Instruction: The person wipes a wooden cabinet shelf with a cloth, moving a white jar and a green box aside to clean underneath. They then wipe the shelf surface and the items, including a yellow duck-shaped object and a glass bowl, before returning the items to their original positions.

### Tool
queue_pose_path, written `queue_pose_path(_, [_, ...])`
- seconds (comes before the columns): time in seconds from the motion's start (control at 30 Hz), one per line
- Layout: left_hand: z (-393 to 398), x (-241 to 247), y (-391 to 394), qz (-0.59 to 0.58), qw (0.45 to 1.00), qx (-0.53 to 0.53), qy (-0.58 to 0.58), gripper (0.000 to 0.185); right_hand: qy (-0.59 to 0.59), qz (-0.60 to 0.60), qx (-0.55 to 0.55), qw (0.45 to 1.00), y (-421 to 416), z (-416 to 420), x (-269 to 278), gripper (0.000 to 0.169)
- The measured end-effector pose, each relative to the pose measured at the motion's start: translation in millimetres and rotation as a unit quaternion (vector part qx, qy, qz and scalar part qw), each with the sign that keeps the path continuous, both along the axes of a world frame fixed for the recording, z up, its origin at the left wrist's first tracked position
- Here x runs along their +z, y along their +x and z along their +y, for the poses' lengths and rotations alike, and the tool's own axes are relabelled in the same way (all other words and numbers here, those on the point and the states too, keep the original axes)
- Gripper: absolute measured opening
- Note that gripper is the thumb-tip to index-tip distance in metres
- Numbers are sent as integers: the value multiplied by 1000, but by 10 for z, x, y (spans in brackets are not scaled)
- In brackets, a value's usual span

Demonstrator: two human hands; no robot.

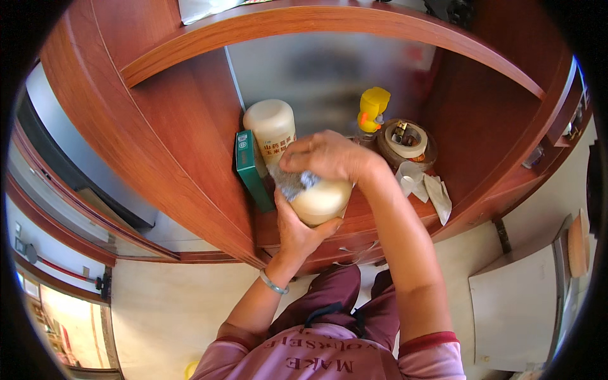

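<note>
My left hand grips a cream-coloured plastic jar from below and the side, raised in front of the cabinet shelf. Over the jar's top, my right hand presses a grey cloth with a pale blue patch; part of the cloth hides under the fingers. Behind them, a second cream jar with printed writing stands at the left of the shelf. Against it leans or stands a green box, close to the left wall.
At the shelf's right are a yellow toy-like figure, a tape roll holding small items, a clear plastic cup and crumpled white tissue. A wooden shelf edge arches above. A white cabinet-like box stands on the floor at right.
</note>
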State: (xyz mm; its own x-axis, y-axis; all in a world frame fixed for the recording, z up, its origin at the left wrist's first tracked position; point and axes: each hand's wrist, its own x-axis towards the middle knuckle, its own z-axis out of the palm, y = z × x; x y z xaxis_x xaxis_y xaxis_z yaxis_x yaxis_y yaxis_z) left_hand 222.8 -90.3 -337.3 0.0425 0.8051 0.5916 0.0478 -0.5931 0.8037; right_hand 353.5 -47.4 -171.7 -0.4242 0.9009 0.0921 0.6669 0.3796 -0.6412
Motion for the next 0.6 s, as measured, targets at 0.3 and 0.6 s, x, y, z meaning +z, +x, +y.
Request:
queue_pose_path(0.3, [29, 80, -60, -30, 997, -32, 59, 115, -134, 647, -100, 744, 119, -92, -1032, 39])
queue_pose_path(0.6, [-37, 85, -140, -26, 998, -52, 20, 119, 264, 352, -204, 874, -232, -937, -1623, 65])
